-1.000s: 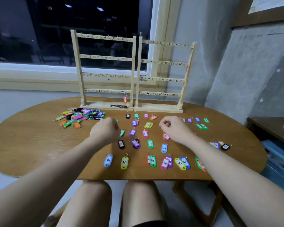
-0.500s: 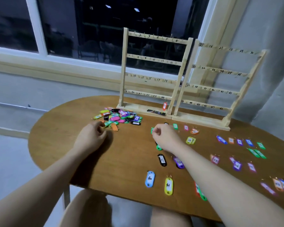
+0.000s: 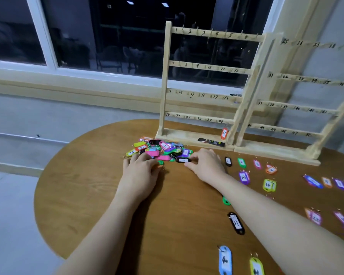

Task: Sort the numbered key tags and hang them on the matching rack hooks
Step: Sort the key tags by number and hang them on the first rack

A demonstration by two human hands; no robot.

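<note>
A black key tag lies flat on the table at the 5 o'clock edge of the pile of tags, long axis running 9 to 3 o'clock, white label facing up. The right hand touches its 3 o'clock end, fingers extended and lying close together toward the pile. The left hand rests at the pile's 7 o'clock edge, fingers extended, over a green tag; whether it grips anything cannot be told. Sorted tags lie in rows at 3 o'clock of the hands, long axes mostly 12 to 6 o'clock, including a black tag and a purple tag marked 13. Two wooden racks stand at 12 o'clock; a red tag hangs on the lowest rail
</note>
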